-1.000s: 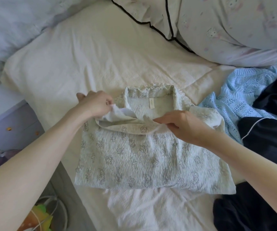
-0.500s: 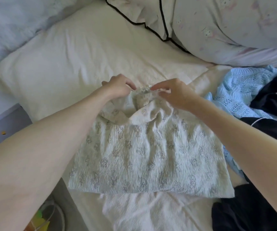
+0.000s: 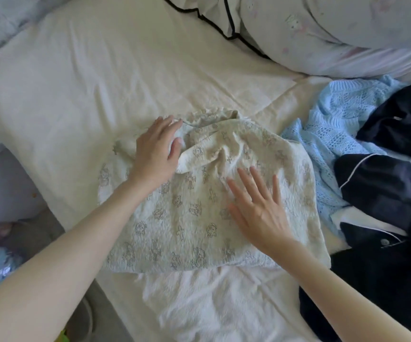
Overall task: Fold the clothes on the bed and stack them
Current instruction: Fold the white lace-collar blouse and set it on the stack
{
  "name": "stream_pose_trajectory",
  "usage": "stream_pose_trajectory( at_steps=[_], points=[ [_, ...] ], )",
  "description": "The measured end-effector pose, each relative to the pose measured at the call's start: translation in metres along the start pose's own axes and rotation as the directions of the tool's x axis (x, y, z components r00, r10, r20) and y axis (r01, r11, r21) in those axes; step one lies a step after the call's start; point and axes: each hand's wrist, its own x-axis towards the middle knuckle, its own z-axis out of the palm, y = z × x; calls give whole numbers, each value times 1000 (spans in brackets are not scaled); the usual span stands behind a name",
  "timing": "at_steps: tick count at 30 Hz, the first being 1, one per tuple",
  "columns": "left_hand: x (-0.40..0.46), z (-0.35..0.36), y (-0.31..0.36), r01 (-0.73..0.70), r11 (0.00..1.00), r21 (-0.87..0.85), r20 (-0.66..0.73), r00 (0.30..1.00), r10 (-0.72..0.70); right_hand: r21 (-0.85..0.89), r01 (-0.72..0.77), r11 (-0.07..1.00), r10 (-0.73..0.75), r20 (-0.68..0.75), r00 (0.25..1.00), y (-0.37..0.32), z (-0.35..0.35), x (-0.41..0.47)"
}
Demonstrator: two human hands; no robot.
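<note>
Both hands let go: left hand [image 3: 155, 154] and right hand [image 3: 257, 206] lay flat, smoothing the folded-over printed top [image 3: 187, 218]; stacking's next, probably.

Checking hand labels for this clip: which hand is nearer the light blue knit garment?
Right. The right hand lies flat on the patterned top, close to the light blue knit garment; the left hand rests on the top's far-left side.
</note>
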Motion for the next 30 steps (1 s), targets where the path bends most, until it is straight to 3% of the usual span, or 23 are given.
stream_pose_trajectory(
  at_steps=[1,3,7,9,13,16,20,22,23,25,27,30],
  points=[
    [-15,-1,0,-64,998,17,12,998,63,4,0,1000,0,-25,1000,1,1,-6],
    [-33,-2,-5,-159,977,144,176,976,132,15,13,1000,-11,-106,994,9,-5,-3],
    [-4,-14,-23,-143,956,257,332,942,52,54,-107,993,118,-267,956,39,-37,46],
    [20,-27,-33,-161,954,253,409,911,45,73,-232,970,242,-195,951,59,-50,77],
    [40,-48,-50,-239,916,321,555,831,23,13,-444,896,434,193,880,86,-59,106],
    [39,-53,-55,-228,929,293,495,867,56,45,-393,918,381,173,908,92,-57,106],
    [37,-51,-57,-62,992,110,153,987,45,180,-365,913,385,-86,919,100,-67,104],
    [37,-48,-63,68,998,9,12,998,-68,186,-388,902,417,-151,896,106,-70,101],
    [37,-45,-66,159,987,1,4,987,-159,172,-412,895,437,-154,886,107,-70,99],
    [36,-34,-74,378,925,26,76,922,-379,96,-494,864,503,-131,854,111,-65,94],
    [32,-25,-77,573,817,-67,87,819,-567,20,-590,807,589,-91,803,112,-61,90],
    [33,-23,-78,718,660,-221,63,686,-725,54,-698,714,700,-41,713,110,-60,94]
  ],
)
